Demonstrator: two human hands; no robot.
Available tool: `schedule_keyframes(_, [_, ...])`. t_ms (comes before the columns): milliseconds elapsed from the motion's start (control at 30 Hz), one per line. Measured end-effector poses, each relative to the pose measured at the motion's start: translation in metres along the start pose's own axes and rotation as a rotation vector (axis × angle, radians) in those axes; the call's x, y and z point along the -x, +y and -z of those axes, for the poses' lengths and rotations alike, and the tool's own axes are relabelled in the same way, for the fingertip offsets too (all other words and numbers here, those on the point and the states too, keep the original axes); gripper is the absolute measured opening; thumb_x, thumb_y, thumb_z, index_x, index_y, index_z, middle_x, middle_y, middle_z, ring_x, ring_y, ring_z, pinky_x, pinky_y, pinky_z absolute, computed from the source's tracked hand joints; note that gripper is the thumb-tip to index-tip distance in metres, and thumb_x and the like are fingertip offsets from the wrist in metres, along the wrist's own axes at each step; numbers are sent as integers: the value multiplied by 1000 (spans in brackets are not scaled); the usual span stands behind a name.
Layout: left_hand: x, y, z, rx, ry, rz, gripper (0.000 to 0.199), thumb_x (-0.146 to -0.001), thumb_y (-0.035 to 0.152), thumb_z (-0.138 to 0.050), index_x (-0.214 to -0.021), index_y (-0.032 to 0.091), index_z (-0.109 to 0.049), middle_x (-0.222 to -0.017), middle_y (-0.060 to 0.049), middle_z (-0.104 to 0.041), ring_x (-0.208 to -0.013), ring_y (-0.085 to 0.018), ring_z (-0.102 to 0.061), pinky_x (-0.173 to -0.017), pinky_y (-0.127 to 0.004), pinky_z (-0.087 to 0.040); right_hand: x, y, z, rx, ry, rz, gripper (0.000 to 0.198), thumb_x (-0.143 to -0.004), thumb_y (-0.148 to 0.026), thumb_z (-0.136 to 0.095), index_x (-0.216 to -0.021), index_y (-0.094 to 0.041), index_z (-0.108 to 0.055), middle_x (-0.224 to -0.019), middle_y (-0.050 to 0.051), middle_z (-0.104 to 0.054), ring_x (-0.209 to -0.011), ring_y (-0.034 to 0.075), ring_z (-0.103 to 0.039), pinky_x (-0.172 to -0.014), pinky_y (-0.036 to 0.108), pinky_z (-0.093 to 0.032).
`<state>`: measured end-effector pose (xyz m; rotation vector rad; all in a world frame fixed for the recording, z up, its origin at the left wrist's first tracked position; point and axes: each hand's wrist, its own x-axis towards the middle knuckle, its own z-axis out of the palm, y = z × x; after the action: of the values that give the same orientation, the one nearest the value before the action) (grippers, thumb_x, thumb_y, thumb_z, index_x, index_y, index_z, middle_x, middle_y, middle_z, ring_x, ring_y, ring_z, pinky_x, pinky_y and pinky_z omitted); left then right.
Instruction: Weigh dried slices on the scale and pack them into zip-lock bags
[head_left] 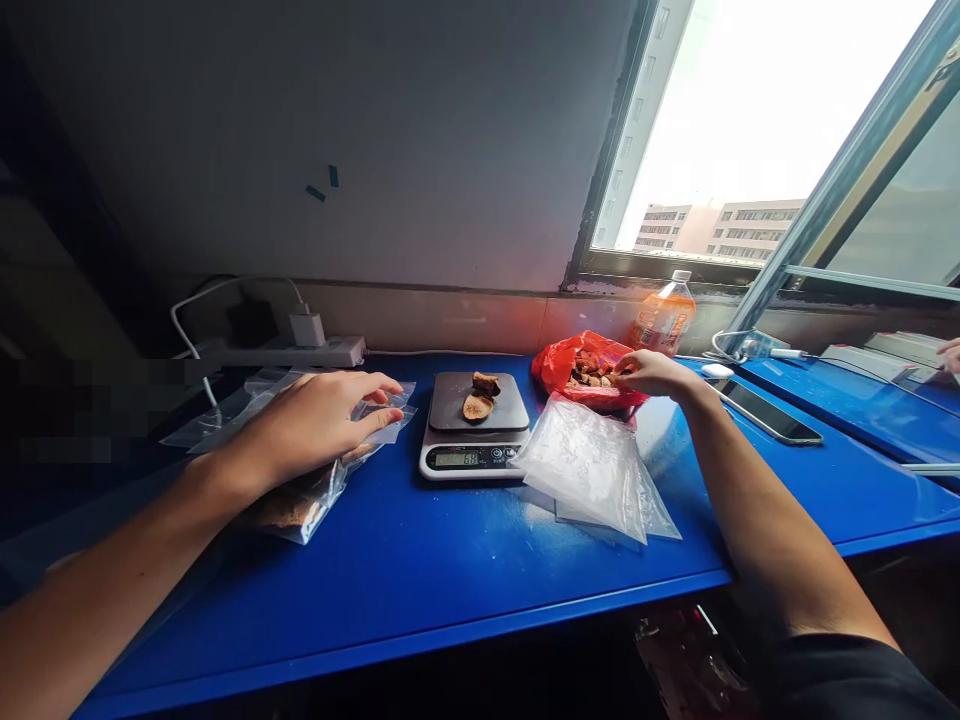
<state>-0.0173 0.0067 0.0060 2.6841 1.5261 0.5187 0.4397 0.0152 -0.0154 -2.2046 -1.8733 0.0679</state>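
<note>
Scale [443, 405] stands near the middle of the frame on a blue table [420, 590], its lit display facing the front edge. Two brown dried pieces [478, 406] lie on its plate, a pale-faced one in front and a darker one just behind it. Right of centre, a red plastic bag [553, 368] gapes wide, with more dried chunks [589, 372] inside. The right hand [637, 372] reaches to the right side of that bag's mouth, fingers bent in by the chunks; whether they grip one, I cannot tell. Clear bags [589, 465] lie flat in front of the red bag, one corner overlapping the scale's right end. Left of centre, the left hand [334, 420] is held palm down, thumb and fingers apart around nothing, over a filled clear bag [296, 512] with brown contents. A power strip [341, 351] runs along the wall behind that hand. An orange-coloured bottle [666, 312] stands behind the red bag, below the window [720, 120], and a phone [769, 410] lies toward the right.
</note>
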Motion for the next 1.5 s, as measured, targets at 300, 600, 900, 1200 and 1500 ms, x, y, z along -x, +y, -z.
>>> schedule_keyframes(300, [0, 2, -2, -2, -20, -2, 43, -85, 58, -47, -117, 34, -63, -116, 1, -71, -106, -26, -65, -88, -35, -50, 27, -18, 27, -981, -82, 194, 45, -64, -28, -72, -106, -13, -63, -105, 15, -70, -93, 22, -67, -86, 33, -50])
schedule_keyframes(600, [3, 7, 2, 0, -46, -7, 47, -86, 61, -46, -118, 32, -64, -121, 0, -69, -108, -27, -63, -90, -36, -49, 4, -9, -10, -387, 393, -99, 37, -75, -30, -64, -106, -10, -62, -107, 18, -65, -96, 25, -63, -84, 36, -48])
schedule_keyframes(900, [3, 4, -2, 1, -95, -35, 48, -86, 58, -46, -121, 29, -63, -125, -2, -66, -112, -28, -62, -96, -37, -46, -17, -49, -39, 90, 153, 215, 14, -75, -18, -54, -83, -17, -65, -88, 8, -67, -79, 19, -59, -70, 25, -44])
schedule_keyframes(1200, [2, 8, -5, 0, -151, -59, 47, -85, 54, -46, -120, 30, -64, -120, -2, -69, -107, -26, -63, -86, -34, -50, -37, -53, -56, 76, 131, 190, 21, -71, -9, -51, -81, -13, -69, -81, 12, -69, -70, 21, -62, -59, 26, -41])
schedule_keyframes(1500, [3, 10, -2, -3, -175, -63, 48, -86, 55, -44, -121, 29, -63, -123, -3, -67, -110, -27, -62, -90, -35, -49, -33, -43, -47, 21, 279, 196, 23, -78, -14, -51, -95, -16, -66, -94, 9, -67, -84, 19, -61, -73, 25, -45])
